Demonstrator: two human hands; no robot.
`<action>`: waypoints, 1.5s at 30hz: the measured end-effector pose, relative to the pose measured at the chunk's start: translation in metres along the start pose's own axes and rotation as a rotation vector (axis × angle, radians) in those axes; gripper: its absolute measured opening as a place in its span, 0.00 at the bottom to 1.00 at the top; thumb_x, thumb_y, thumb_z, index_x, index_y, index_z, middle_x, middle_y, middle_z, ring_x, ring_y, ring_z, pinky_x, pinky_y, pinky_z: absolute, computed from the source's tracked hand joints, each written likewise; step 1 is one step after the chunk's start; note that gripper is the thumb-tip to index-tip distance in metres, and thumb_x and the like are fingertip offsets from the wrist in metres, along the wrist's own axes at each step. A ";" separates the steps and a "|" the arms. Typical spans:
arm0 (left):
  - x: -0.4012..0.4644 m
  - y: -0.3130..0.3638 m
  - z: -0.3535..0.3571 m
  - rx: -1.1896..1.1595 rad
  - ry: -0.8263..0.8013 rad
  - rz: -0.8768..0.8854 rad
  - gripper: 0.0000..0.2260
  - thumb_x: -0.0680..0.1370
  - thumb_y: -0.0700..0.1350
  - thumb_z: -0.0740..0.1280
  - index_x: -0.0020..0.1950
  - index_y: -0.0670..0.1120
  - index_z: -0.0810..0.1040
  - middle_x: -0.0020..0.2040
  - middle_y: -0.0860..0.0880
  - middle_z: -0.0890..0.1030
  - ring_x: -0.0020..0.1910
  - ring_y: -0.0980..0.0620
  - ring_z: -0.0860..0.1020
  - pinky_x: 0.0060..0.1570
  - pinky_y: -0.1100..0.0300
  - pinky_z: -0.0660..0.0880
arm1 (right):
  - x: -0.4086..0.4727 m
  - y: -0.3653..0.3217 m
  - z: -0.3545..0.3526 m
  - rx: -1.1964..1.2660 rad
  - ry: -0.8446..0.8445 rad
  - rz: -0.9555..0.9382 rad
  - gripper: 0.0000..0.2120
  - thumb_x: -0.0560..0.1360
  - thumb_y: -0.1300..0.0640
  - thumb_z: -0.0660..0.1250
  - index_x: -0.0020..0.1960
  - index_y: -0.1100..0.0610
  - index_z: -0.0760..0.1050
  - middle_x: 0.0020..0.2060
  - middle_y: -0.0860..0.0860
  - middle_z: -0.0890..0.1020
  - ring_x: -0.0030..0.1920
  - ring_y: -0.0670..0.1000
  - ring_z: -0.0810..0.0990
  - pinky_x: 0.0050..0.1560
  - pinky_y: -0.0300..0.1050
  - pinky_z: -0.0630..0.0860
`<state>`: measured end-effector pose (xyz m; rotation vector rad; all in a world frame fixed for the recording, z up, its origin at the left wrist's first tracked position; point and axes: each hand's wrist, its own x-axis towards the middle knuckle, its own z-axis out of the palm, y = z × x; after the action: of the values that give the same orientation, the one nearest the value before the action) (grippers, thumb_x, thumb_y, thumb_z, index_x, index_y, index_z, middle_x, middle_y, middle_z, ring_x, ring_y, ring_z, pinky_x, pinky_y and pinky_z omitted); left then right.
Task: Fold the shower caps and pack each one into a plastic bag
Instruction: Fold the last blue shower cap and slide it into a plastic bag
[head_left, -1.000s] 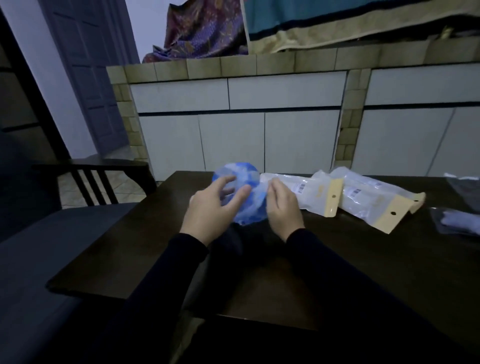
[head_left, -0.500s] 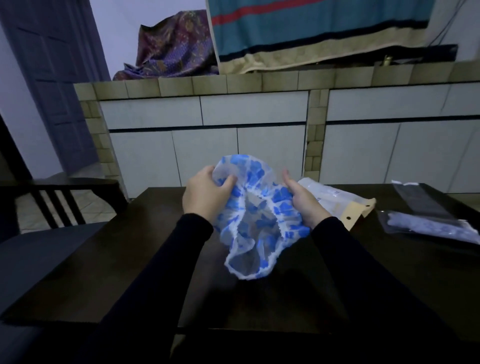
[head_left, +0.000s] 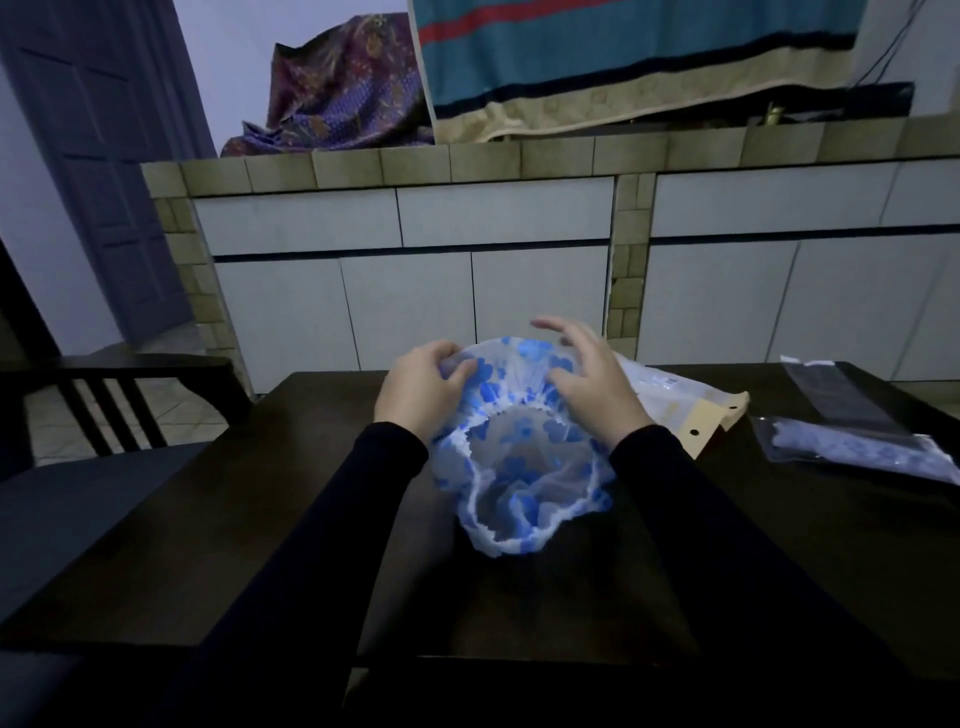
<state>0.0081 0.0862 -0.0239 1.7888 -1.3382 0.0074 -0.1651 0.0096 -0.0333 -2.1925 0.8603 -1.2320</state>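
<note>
Both hands (head_left: 511, 392) on shower cap (head_left: 519, 467)

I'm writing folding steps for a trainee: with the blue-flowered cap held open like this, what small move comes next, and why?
Probably close the right hand on the far rim and lay the translucent blue-flowered plastic shower cap flat on the dark wooden table. The left hand already pinches the cap, the right's fingers look spread, and the elastic opening gapes, unfolded.

left hand (head_left: 423, 387) gripping blue-spotted shower cap (head_left: 519, 457) over dark table (head_left: 260, 493), right hand (head_left: 592, 387) resting on it, fingers spread
</note>
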 end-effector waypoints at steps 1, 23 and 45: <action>0.001 0.004 -0.002 0.037 0.013 0.036 0.08 0.77 0.51 0.67 0.49 0.47 0.81 0.42 0.47 0.80 0.46 0.44 0.77 0.46 0.55 0.73 | 0.001 -0.008 0.003 -0.051 -0.055 -0.075 0.22 0.74 0.61 0.65 0.66 0.46 0.72 0.62 0.45 0.74 0.64 0.48 0.70 0.68 0.52 0.64; -0.007 0.011 0.003 0.295 -0.085 0.045 0.26 0.70 0.61 0.71 0.63 0.49 0.75 0.58 0.47 0.80 0.56 0.46 0.77 0.48 0.58 0.70 | -0.011 0.001 0.019 -0.233 0.076 0.226 0.28 0.72 0.61 0.61 0.71 0.46 0.68 0.66 0.49 0.73 0.67 0.53 0.67 0.66 0.54 0.61; -0.018 -0.028 0.040 -1.118 -0.570 -0.617 0.30 0.73 0.63 0.68 0.68 0.46 0.73 0.64 0.38 0.77 0.62 0.39 0.77 0.67 0.43 0.68 | -0.008 0.047 0.011 0.263 0.205 0.467 0.15 0.81 0.53 0.59 0.37 0.56 0.70 0.34 0.53 0.73 0.36 0.50 0.71 0.38 0.41 0.67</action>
<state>0.0032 0.0759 -0.0751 1.1264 -0.7629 -1.3823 -0.1724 -0.0160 -0.0748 -1.5625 1.1392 -1.2576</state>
